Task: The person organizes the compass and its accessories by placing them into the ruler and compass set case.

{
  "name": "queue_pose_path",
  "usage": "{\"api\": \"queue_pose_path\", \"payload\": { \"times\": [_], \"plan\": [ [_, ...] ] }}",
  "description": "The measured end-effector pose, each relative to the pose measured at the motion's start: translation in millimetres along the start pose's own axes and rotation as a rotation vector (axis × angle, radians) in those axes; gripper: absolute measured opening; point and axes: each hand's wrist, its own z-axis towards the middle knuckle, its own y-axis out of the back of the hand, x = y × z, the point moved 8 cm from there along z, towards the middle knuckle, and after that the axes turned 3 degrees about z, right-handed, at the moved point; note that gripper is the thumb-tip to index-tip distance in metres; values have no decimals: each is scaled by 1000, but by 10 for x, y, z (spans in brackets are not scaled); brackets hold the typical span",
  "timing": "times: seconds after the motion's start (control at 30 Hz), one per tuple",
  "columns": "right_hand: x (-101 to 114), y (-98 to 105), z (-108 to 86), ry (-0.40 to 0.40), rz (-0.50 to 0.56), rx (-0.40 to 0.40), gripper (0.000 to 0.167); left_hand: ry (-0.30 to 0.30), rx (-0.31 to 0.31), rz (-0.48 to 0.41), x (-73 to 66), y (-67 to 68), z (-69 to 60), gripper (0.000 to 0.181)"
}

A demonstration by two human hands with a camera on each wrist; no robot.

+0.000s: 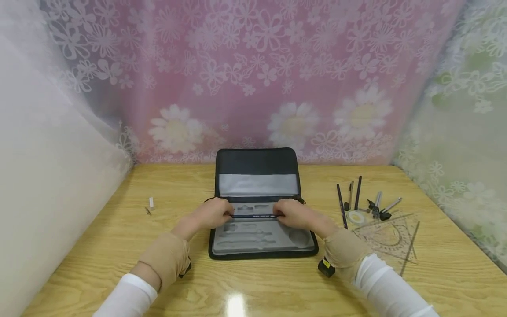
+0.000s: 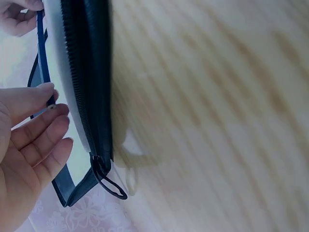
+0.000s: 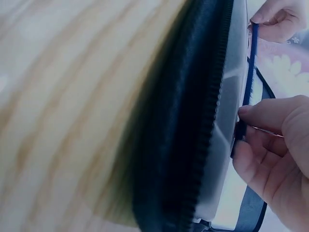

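A dark blue pencil (image 1: 253, 216) lies crosswise over the open black zip case (image 1: 257, 162), with a hand at each end. My left hand (image 1: 215, 213) pinches its left end between thumb and fingertips, as the left wrist view shows on the pencil (image 2: 43, 58). At the other end, my right hand (image 1: 294, 213) grips the pencil (image 3: 251, 72) with thumb and fingers. Beneath it, the grey moulded insert (image 1: 245, 249) has several shaped hollows and a round one at right. Whether the pencil touches the insert, I cannot tell.
Right of the case lie dark pencils (image 1: 358, 193), a white ring-shaped roll (image 1: 355, 217), compasses (image 1: 377, 206) and clear set squares (image 1: 386, 235). A small white piece (image 1: 151, 202) and a small metal piece (image 1: 148, 211) lie left. Patterned curtains (image 1: 253, 79) enclose the wooden table (image 1: 273, 286).
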Motion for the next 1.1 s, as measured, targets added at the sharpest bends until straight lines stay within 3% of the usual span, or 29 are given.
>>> {"api": "queue_pose_path", "payload": {
  "times": [0.13,0.47,0.7,0.93,1.1],
  "plan": [
    [26,14,-9,24,5,-8,5,-47,8,6,-13,-34,-9,10],
    [7,-14,-13,54,57,-36,6,-19,33,-62,-4,-68,-25,15],
    [-161,33,-29,-85,106,-27,6,-26,8,-80,12,-41,-28,15],
    [-140,30,-41,-67,118,-15,5,22,33,-81,49,-40,-38,12],
    [-164,5,-46,-97,154,-20,9,39,60,-84,53,-51,-51,12]
  ]
}}
